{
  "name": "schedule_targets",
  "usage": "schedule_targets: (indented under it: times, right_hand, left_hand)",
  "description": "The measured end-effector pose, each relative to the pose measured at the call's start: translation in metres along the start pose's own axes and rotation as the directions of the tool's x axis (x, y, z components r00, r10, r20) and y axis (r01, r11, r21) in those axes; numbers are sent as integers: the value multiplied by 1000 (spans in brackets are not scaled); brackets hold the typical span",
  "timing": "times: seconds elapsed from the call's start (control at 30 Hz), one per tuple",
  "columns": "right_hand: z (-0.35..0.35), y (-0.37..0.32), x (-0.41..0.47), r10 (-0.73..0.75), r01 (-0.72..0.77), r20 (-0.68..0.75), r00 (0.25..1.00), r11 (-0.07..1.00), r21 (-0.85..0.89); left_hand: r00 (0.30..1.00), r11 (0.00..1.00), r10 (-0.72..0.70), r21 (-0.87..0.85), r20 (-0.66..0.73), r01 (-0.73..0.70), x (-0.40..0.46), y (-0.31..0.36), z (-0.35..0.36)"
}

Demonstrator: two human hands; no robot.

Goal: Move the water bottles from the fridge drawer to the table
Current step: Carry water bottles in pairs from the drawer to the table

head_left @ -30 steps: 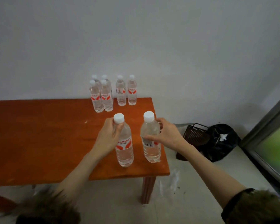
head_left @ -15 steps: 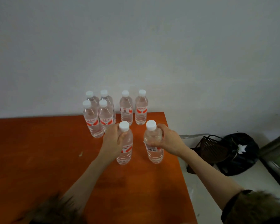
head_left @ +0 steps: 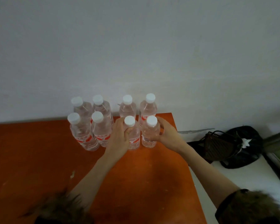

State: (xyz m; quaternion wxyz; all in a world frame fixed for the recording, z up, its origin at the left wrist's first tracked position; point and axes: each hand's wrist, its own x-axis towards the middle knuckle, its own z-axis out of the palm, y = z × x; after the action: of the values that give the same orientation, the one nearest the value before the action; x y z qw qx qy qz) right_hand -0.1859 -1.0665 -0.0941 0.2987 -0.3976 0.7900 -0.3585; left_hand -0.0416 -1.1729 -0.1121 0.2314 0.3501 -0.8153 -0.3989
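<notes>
The left hand [head_left: 120,136] and right hand [head_left: 166,135] are each gripping a water bottle [head_left: 132,135], [head_left: 149,133], both standing at the counter's [head_left: 39,159] far right corner, just beside six others. Crowding is risking a knock-over during release.

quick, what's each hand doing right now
Left hand: closed around a water bottle standing on the table.
Right hand: closed around the neighbouring bottle.
</notes>
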Motion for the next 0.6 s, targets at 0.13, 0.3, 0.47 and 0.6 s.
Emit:
schedule_targets:
  times: [0.13,0.3,0.47,0.6]
  right_hand:
    - [-1,8,11,5,-5,14,1000,1000,-25]
    - [-3,9,16,-27,26,33,999,999,42]
    - [2,12,18,-10,7,25,1000,995,96]
    - [4,13,14,29,-23,-31,999,986,166]
  left_hand:
    - [999,999,23,39,-30,-22,8,2,5]
    - [999,998,22,63,-50,-19,13,4,7]
    - [995,997,13,71,-101,-6,13,3,8]
    - [995,999,-13,46,-95,18,10,2,9]
